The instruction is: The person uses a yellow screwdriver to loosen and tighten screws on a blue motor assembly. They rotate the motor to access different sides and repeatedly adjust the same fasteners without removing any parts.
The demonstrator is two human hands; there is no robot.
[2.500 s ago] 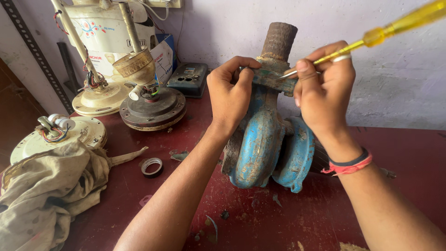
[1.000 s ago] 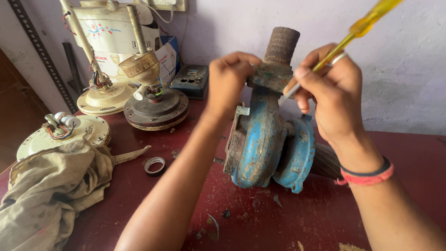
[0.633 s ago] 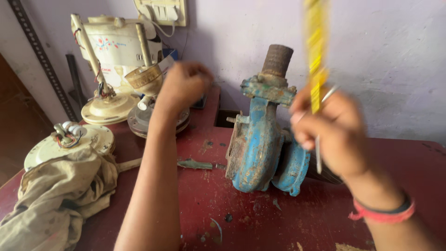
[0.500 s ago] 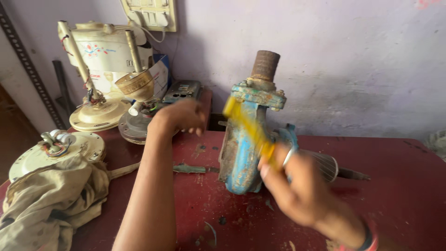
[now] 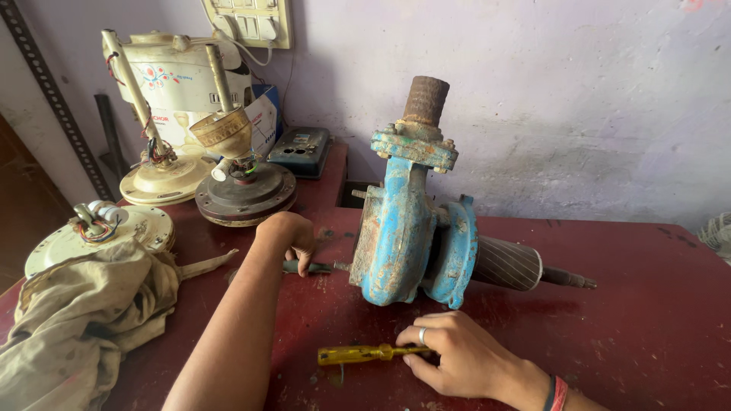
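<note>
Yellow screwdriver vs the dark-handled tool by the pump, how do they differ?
The yellow screwdriver lies near the table's front edge under the right hand; the dark-handled tool lies further back under the left hand. Its tip meets the blue pump; the screwdriver lies apart from it. Both lie flat on the red table.

Dark red table (image 5: pixel 647 320) w/ blue pump (image 5: pixel 411 236), yellow screwdriver (image 5: pixel 358 354), beige cloth (image 5: pixel 84 320), fan motors (image 5: pixel 244 194).
</note>
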